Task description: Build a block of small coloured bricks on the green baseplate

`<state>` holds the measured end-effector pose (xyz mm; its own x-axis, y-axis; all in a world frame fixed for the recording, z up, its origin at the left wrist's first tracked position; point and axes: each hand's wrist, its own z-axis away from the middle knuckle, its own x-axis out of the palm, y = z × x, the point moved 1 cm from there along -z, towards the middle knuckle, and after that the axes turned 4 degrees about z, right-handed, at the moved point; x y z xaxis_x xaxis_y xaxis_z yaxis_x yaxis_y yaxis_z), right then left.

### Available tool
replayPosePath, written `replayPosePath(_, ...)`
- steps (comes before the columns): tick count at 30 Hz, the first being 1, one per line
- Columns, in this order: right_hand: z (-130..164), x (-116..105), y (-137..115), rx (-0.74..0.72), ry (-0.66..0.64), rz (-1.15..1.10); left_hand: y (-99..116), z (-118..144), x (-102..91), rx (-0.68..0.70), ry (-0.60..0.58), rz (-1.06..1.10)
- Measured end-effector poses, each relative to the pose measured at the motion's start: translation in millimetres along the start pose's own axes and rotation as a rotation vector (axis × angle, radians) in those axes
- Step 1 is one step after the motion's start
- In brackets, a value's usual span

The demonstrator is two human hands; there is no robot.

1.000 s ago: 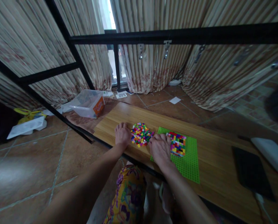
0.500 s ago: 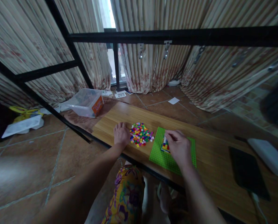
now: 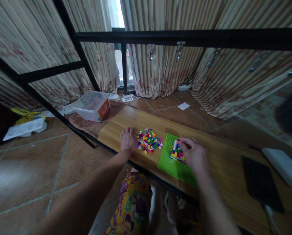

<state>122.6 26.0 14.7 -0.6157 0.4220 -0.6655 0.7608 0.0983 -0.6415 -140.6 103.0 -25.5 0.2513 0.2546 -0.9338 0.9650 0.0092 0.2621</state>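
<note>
A heap of small coloured bricks (image 3: 149, 141) lies on the wooden table (image 3: 224, 163). My left hand (image 3: 128, 139) rests on the table just left of the heap, fingers curled, holding nothing I can see. A green baseplate (image 3: 175, 166) lies to the right of the heap, with a block of multicoloured bricks (image 3: 177, 151) built on it. My right hand (image 3: 196, 153) sits over the right side of that block, fingertips pressed together on its top; whether they pinch a brick is hidden.
A black tablet (image 3: 260, 182) and a white flat object (image 3: 281, 166) lie at the table's right end. A clear plastic box (image 3: 93, 106) with an orange label stands on the tiled floor, far left. A black metal frame (image 3: 185, 36) crosses above. Curtains hang behind.
My right hand has moved from the edge of the loose heap rightward onto the built block on the baseplate. My left hand has stayed in place.
</note>
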Motion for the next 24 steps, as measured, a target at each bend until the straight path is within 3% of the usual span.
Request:
replayPosePath(9, -8.2, 13.3, 6.9, -0.006, 0.011, 0.111, -2.3, -0.1, 3.3, 0.016, 0.009, 0.011)
replayPosePath(24, -6.7, 9.1, 5.0, -0.024, 0.072, 0.22, -2.5, 0.7, 4.0, 0.017, 0.041, 0.01)
